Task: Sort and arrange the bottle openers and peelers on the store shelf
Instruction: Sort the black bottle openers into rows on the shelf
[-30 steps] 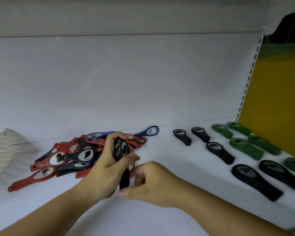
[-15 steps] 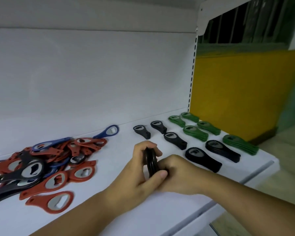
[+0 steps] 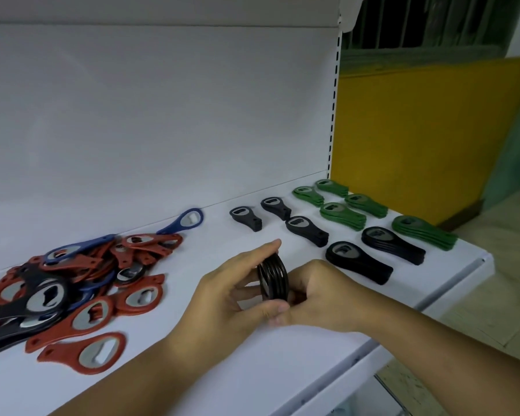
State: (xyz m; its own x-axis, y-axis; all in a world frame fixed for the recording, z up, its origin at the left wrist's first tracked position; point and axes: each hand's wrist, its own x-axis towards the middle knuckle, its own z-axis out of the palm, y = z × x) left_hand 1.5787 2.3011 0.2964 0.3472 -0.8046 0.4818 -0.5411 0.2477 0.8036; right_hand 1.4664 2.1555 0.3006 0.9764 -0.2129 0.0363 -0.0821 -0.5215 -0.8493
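A stack of black bottle openers [image 3: 273,277] stands on edge above the white shelf [image 3: 222,370], held between both hands. My left hand [image 3: 225,292] grips its round ends with thumb below and fingers above. My right hand [image 3: 318,295] grips the stack from the right, hiding the handles. A loose pile of red, blue and black openers [image 3: 72,283] lies at the left. Neat stacks of black openers [image 3: 357,259] and green openers [image 3: 342,214] lie in rows at the right.
A single blue opener [image 3: 183,222] lies near the shelf's back wall. The shelf's front edge [image 3: 403,319] runs diagonally at the right, with floor below. A perforated upright [image 3: 333,115] and a yellow wall [image 3: 418,130] stand beyond the shelf's right end.
Both hands carried the black stack rightward, away from the mixed pile, toward the sorted rows. The view swung right, bringing the shelf's end into sight.
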